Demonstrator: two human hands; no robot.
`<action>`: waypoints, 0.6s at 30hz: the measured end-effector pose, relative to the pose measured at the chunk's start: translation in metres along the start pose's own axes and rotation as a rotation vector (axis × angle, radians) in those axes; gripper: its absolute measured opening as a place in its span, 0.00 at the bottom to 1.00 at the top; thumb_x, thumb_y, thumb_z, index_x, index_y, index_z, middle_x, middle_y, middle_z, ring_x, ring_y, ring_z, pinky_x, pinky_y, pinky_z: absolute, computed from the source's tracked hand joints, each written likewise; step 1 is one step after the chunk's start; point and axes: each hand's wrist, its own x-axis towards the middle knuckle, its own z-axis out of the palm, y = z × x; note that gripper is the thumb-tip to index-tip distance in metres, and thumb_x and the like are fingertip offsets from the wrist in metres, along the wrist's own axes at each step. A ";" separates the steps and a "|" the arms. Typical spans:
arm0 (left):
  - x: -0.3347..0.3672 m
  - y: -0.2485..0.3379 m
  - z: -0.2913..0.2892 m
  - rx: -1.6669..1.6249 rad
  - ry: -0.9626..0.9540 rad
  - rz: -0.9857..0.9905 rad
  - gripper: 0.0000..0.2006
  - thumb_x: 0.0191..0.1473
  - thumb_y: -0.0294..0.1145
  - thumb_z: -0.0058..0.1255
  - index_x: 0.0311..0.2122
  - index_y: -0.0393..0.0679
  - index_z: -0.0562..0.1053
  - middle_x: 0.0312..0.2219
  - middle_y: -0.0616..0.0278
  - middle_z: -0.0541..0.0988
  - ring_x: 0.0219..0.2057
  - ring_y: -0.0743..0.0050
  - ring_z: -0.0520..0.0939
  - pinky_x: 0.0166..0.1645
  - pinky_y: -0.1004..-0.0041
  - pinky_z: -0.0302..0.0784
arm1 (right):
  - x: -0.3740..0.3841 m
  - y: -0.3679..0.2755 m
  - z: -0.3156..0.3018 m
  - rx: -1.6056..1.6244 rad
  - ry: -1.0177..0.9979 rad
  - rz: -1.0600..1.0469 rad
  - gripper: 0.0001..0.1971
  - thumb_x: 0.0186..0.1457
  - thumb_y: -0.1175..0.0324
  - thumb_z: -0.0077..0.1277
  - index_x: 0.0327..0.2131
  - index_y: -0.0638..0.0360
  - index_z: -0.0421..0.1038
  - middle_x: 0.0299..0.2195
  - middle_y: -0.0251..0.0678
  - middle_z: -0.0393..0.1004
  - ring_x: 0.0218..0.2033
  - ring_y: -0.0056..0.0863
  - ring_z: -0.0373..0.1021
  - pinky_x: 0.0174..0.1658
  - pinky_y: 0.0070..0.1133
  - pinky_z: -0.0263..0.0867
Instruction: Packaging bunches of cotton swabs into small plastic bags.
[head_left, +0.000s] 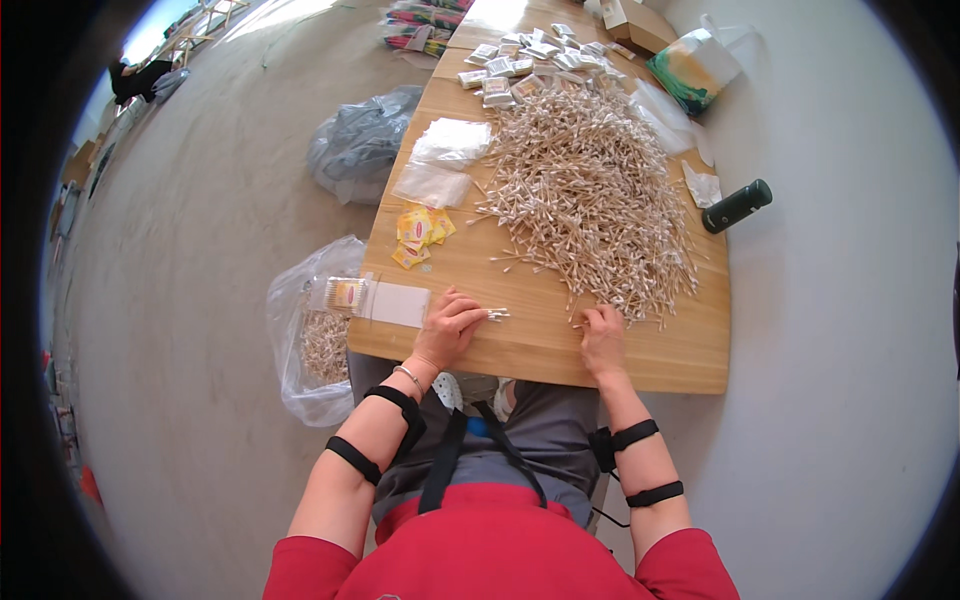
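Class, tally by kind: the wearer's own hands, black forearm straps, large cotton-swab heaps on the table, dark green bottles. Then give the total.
Left hand and right hand: 2
Forearm straps: 4
Swab heap: 1
Bottle: 1
Total: 8

A plain red shirt (490, 545) with short sleeves (312, 568) covers the torso. Just beyond the shirt come dark grey trousers (560, 430), and from its far edge 2 black straps (443, 465) converge, with a small blue patch (478, 427) between them. Farther beyond the shirt, a pale shoe (447, 391) shows in part. Ahead of the shirt's left sleeve, the left forearm wears 2 black bands (353, 459) and a slim, pale bracelet (408, 377); ahead of its right sleeve, the right forearm wears 2 more black bands (655, 494), with a dark, blocky unit (603, 449) beside the farther band. A thin black cable (610, 518) loops near the shirt's right side.
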 end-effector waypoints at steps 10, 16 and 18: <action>0.000 0.005 -0.001 0.083 -0.012 0.024 0.09 0.43 0.26 0.57 0.34 0.44 0.75 0.34 0.62 0.76 0.42 0.62 0.75 0.56 0.59 0.66 | 0.042 -0.044 0.053 0.115 0.073 0.045 0.05 0.49 0.72 0.51 0.31 0.57 0.75 0.32 0.37 0.70 0.39 0.38 0.66 0.42 0.30 0.64; 0.000 0.006 -0.001 0.056 0.015 -0.071 0.11 0.42 0.26 0.58 0.34 0.42 0.74 0.36 0.59 0.76 0.44 0.57 0.74 0.52 0.63 0.69 | 0.044 -0.092 0.078 0.437 -0.002 -0.200 0.09 0.49 0.76 0.47 0.34 0.60 0.74 0.33 0.39 0.69 0.39 0.38 0.65 0.43 0.29 0.63; -0.002 0.004 -0.004 0.063 0.006 -0.078 0.10 0.43 0.27 0.58 0.34 0.42 0.74 0.36 0.59 0.75 0.45 0.57 0.73 0.53 0.63 0.68 | 0.049 -0.087 0.073 0.328 0.066 -0.187 0.09 0.48 0.77 0.47 0.35 0.60 0.74 0.35 0.39 0.69 0.40 0.38 0.65 0.44 0.29 0.63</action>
